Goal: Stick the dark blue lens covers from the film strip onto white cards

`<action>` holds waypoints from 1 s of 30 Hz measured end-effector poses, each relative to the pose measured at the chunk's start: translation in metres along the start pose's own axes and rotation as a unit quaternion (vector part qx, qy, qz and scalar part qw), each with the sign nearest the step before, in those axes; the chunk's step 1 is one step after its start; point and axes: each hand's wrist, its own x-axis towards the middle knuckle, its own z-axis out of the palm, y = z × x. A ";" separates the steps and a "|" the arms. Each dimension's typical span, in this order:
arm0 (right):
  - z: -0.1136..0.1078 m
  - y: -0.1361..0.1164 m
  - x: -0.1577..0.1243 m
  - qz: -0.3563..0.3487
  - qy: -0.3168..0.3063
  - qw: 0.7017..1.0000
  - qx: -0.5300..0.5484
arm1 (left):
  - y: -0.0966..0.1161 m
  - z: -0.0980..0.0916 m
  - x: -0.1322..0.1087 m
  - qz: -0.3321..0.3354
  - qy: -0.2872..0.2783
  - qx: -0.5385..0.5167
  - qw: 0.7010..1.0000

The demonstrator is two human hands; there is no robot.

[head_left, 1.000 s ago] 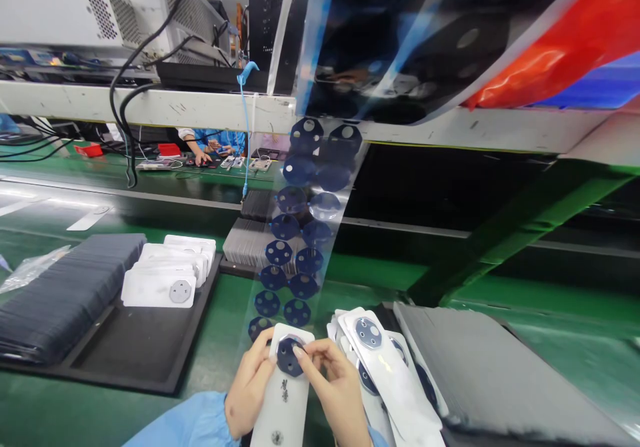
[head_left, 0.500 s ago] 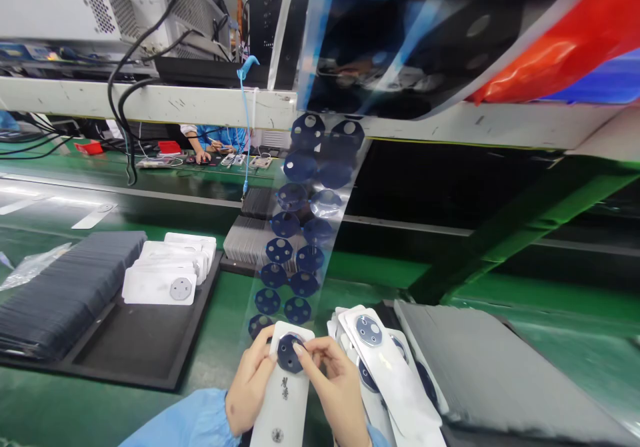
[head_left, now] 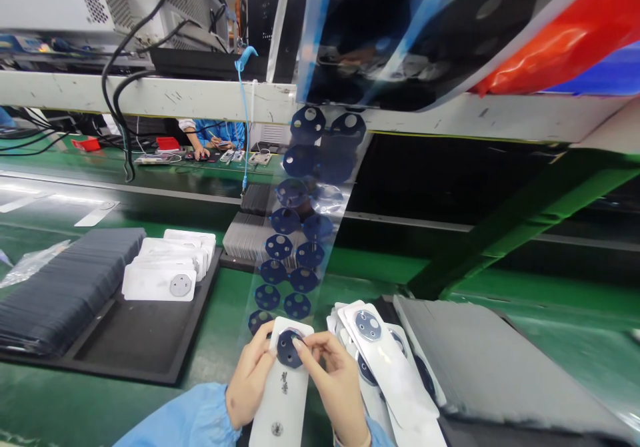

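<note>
My left hand (head_left: 249,381) grips the left edge of a white phone back cover (head_left: 290,403) with dark lettering and a round mark, held upright low in the middle. On its camera area sits a dark blue octagonal film (head_left: 287,349) with small holes. My right hand (head_left: 336,381) pinches that film at its right side, thumb on its face; the fingertips hide part of its edge. Just beyond the cover's top hangs a clear strip (head_left: 327,260) bearing two columns of similar dark films. Beside my right hand lies a loose pile of white back covers (head_left: 400,383) with dark camera areas.
On the left, a black tray (head_left: 135,340) holds a row of dark sheets (head_left: 70,287) and a stack of white covers (head_left: 159,281). A grey padded stack (head_left: 500,360) lies at right. A white shelf beam (head_left: 200,93) crosses above. Across the bench, a person's hand (head_left: 201,152) shows.
The view has tilted slightly, shifting the scene a little upward. Both hands stay on the cover and film in nearly the same pose.
</note>
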 end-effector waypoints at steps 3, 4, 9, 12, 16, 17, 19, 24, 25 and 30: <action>0.000 0.001 0.000 -0.002 -0.001 1.000 -0.002 | -0.001 -0.001 0.001 0.003 0.005 0.013 1.000; 0.000 0.001 0.000 -0.004 -0.002 1.000 -0.004 | -0.001 -0.001 0.001 0.005 0.006 0.015 1.000; 0.000 0.004 -0.001 -0.026 0.003 0.999 -0.022 | -0.001 0.001 -0.001 0.012 -0.001 0.019 1.000; 0.001 0.005 -0.003 -0.049 0.015 0.998 -0.045 | -0.001 0.003 -0.001 0.009 -0.002 0.017 1.000; 0.004 0.008 -0.007 -0.134 0.047 0.983 -0.114 | -0.004 0.004 0.000 0.013 0.006 0.008 1.000; 0.005 0.008 -0.008 -0.168 0.059 0.974 -0.140 | -0.006 0.004 0.000 0.015 0.010 0.005 1.000; 0.006 0.010 -0.008 -0.225 0.079 0.952 -0.191 | -0.008 0.005 0.000 0.013 0.017 -0.004 1.000; 0.003 0.009 -0.002 -0.225 0.187 0.924 -0.247 | -0.011 0.007 0.001 -0.003 0.048 -0.036 0.998; 0.003 0.007 -0.003 -0.233 0.208 0.918 -0.245 | -0.011 0.008 0.002 0.001 0.054 -0.043 0.998; 0.040 -0.001 -0.043 -0.245 0.142 0.943 -0.173 | -0.023 0.009 0.009 0.011 0.066 -0.080 0.995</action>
